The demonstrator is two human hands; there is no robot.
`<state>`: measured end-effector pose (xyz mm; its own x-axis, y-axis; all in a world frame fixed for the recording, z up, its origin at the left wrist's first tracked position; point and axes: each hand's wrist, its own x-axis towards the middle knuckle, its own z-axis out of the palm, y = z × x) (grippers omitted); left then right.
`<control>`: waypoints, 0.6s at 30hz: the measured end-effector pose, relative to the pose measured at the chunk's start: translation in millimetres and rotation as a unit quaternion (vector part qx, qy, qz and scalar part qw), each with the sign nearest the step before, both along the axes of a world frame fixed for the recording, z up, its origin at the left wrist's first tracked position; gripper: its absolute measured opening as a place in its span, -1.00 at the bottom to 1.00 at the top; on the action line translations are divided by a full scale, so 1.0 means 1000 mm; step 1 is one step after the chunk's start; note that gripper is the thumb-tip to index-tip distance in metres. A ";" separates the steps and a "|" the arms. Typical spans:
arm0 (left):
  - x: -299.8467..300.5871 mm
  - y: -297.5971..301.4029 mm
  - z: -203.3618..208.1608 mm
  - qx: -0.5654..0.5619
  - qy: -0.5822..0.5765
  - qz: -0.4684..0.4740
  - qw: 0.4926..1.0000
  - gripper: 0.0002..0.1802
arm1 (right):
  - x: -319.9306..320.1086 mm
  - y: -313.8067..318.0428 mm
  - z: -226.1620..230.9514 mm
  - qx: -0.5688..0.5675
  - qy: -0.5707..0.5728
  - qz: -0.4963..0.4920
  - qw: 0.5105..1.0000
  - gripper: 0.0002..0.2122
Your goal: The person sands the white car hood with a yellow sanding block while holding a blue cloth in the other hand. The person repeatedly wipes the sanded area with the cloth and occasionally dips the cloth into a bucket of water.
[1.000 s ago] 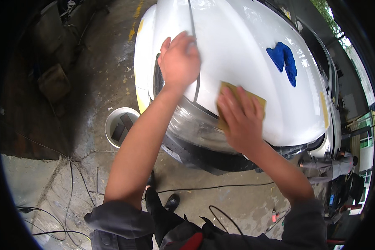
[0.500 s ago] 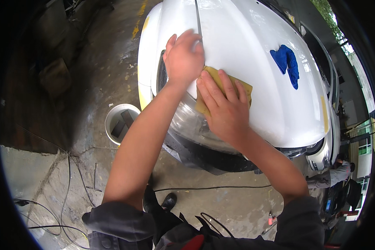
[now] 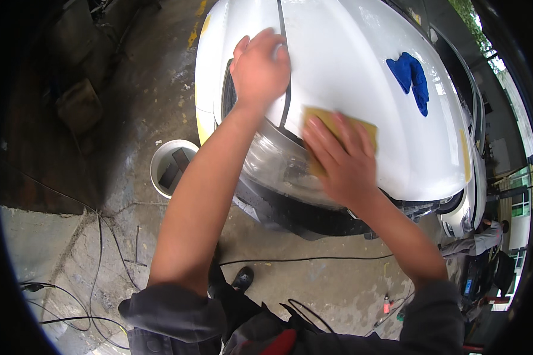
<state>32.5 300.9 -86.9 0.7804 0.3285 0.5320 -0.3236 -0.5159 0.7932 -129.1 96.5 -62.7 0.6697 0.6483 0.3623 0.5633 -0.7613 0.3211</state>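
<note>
Head view: sliding the yellow sheet (image 3: 370, 131) rightward, from just beside left hand (image 3: 260, 74) half a second ago to clearly apart from it now, near the front edge of the white hood (image 3: 337, 53). Pressing on it with right hand (image 3: 344, 164), fingers nearly flat and slightly spread across its thin, square-cornered surface. Keeping left hand over the dark seam (image 3: 286, 112), much as before, fingers loosely bent; cannot tell if gripping anything. Below the hood's smooth, glossy curve, a cloudy, see-through headlight (image 3: 269, 163). Farther right on the hood, a crumpled blue cloth (image 3: 418, 89). On the stained concrete floor (image 3: 314, 245), beside left forearm, a round white bucket (image 3: 153, 168) with dark rectangular blocks (image 3: 170, 176) inside.
</note>
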 end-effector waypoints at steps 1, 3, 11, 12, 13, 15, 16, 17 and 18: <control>-0.001 -0.003 0.001 -0.006 0.000 -0.001 1.000 -0.69 | -0.013 -0.026 -0.003 -0.022 0.007 -0.016 1.000 -0.36; 0.000 -0.007 0.003 -0.014 0.004 0.003 1.000 -0.69 | -0.041 -0.075 -0.015 -0.052 -0.027 -0.043 0.997 -0.35; 0.004 -0.012 -0.001 -0.017 -0.027 0.008 0.999 -0.70 | 0.004 0.017 -0.001 -0.007 -0.023 -0.004 1.000 -0.33; 0.006 -0.006 -0.004 -0.012 -0.041 0.017 0.999 -0.70 | -0.005 -0.004 -0.002 -0.024 -0.019 -0.011 0.999 -0.33; 0.008 -0.002 -0.009 -0.008 -0.054 0.026 0.998 -0.70 | -0.014 -0.027 -0.005 -0.044 -0.014 -0.017 0.999 -0.33; 0.009 -0.007 -0.006 -0.009 -0.042 0.027 0.999 -0.70 | -0.032 -0.062 -0.012 -0.081 -0.036 -0.043 0.995 -0.39; 0.008 -0.009 -0.005 -0.009 -0.038 0.023 0.999 -0.70 | -0.035 -0.062 -0.012 -0.077 -0.048 -0.044 0.995 -0.40; 0.007 -0.011 -0.004 -0.008 -0.034 0.019 0.999 -0.70 | -0.036 -0.061 -0.011 -0.073 -0.059 -0.045 0.995 -0.41; 0.007 -0.012 -0.005 -0.015 -0.036 0.028 0.999 -0.69 | -0.021 -0.051 -0.020 -0.073 -0.099 -0.020 0.992 -0.43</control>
